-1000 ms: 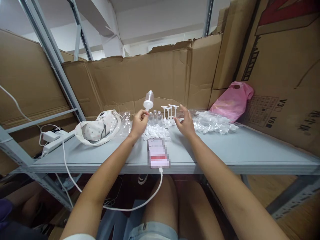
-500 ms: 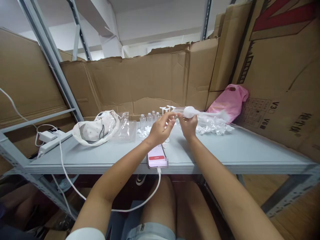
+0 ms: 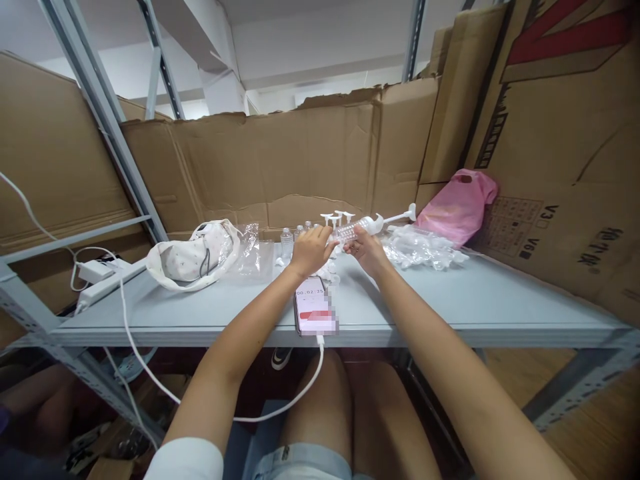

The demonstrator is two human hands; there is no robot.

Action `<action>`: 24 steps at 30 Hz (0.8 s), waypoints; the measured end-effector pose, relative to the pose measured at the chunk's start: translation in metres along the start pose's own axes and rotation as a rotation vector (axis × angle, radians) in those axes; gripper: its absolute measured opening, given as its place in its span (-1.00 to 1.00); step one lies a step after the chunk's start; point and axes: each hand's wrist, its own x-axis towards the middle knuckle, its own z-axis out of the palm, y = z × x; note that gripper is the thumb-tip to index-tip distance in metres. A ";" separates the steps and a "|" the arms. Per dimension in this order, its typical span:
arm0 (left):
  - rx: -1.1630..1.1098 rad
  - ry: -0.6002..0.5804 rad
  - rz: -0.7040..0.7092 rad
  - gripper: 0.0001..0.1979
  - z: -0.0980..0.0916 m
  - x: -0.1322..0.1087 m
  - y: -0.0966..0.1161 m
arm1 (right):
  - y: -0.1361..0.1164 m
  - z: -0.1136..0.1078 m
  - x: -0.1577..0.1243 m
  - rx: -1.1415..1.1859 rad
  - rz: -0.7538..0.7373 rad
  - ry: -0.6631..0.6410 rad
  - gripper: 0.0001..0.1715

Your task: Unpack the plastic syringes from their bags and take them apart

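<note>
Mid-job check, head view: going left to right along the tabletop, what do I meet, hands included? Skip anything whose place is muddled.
Power strip → white cloth item → leftmost standing clear bottle → left hand → right hand → pink plastic bag.

Readable text, two places. Smartphone: black digits 00:02:25 at the top of the screen, pixelated patch just beside them. Red bar lower on the screen: any lettering on it illegible. Large cardboard box, right: V3 with an unfilled square, V6 with a filled one, both printed sideways. Same box: printed grid, entries too small to read; big black characters, can't make them out reliably; dark vertical strip, marks unreadable; red graphic, cropped by the frame edge.
</note>
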 end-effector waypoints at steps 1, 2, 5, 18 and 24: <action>0.021 -0.008 0.015 -0.60 -0.001 0.002 -0.002 | 0.000 -0.001 0.000 -0.004 0.021 0.015 -0.50; 0.036 -0.016 0.023 -0.59 0.000 0.004 -0.003 | 0.000 -0.001 0.000 -0.012 0.041 0.027 -0.52; 0.012 -0.019 0.009 -0.56 0.004 0.004 -0.008 | 0.002 -0.003 0.000 -0.045 0.091 0.039 -0.59; -0.306 -0.068 -0.199 -0.57 0.016 -0.011 -0.005 | 0.006 -0.003 -0.001 -0.018 0.158 0.006 -0.69; -0.549 -0.186 -0.299 -0.58 0.020 -0.021 -0.014 | 0.006 -0.001 -0.005 -0.084 0.061 -0.107 -0.62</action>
